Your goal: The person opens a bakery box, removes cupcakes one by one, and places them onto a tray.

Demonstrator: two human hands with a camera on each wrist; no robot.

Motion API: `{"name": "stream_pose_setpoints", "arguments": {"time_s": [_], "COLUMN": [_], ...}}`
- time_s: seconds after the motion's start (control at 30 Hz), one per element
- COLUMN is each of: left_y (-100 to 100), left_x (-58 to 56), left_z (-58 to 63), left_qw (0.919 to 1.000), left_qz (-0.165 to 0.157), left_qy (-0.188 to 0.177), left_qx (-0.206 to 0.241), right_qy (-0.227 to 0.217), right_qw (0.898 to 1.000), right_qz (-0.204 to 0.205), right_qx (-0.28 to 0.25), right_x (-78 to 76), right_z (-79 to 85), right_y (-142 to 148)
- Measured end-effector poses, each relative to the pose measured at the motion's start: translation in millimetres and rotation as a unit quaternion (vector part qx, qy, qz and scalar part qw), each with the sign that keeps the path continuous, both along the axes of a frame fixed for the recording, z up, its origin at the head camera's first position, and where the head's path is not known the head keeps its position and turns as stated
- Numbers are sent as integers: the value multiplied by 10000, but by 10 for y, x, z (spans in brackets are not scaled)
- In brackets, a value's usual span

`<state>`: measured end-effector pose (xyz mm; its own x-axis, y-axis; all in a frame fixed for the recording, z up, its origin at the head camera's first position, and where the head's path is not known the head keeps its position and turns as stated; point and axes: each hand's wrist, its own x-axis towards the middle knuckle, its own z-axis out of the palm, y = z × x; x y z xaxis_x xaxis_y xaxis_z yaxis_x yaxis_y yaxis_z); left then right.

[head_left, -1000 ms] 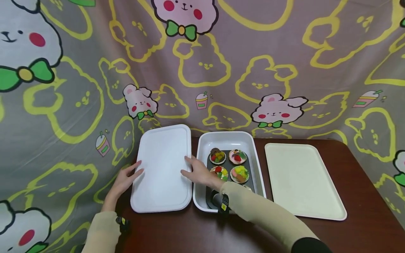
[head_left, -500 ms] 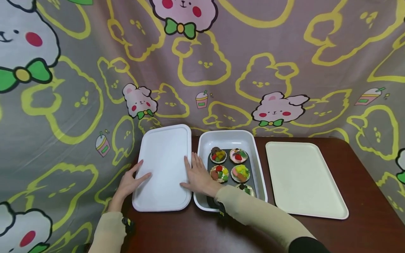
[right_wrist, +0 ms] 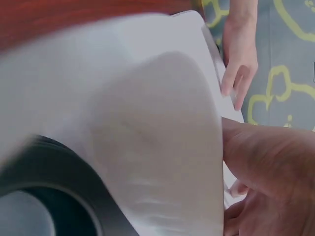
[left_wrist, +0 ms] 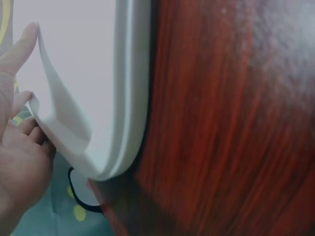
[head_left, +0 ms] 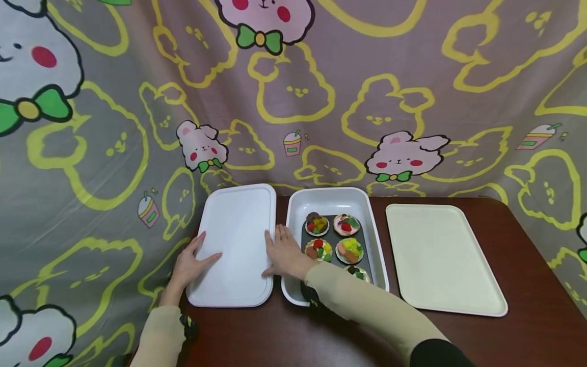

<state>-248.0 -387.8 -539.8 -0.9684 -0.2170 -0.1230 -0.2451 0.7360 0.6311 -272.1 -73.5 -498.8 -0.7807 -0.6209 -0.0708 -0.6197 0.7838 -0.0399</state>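
- White tray [head_left: 236, 244]: just left of the bin [head_left: 327, 199], on the table [head_left: 257, 336].
- Left hand [head_left: 185, 267]: grips its edge away from the bin.
- Right hand [head_left: 286, 255]: straight-fingered, touching its edge beside the bin.
- Sleeve [head_left: 367, 300]: crosses the bin, partly hiding its tin [head_left: 334, 237] of tarts [head_left: 349, 251].
- Cream tray [head_left: 442, 255]: right of the bin.
- Curtain [head_left: 316, 102]: behind the bin; its printed cups [head_left: 292, 144] bear green labels, too small to read.
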Motion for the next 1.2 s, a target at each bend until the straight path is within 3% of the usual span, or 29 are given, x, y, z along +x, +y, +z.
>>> {"name": "stream_pose_setpoints", "arguments": {"time_s": [0.17,0.43,0.77,1.2], "left_y": [-13,-46,-7,30], "left_x": [-30,-89,-175,-198], "left_z": [-42,-175,-221,-277], "left_qw": [9998,9992,9997,9998], "left_qz": [156,231,-33,-71], "left_qy": [-153,-340,-255,-196], "left_qx": [2,-34,10,-54], "right_qy": [59,-364,-387,-270], "right_qw": [9990,9973,9941,9873], "right_qz": [177,213,226,396], "right_qx": [409,605,984,1514], "right_x": [-110,-229,-221,-188], "right_z": [9,-51,-52,6], "right_y": [-45,-117,-178,-194]}}
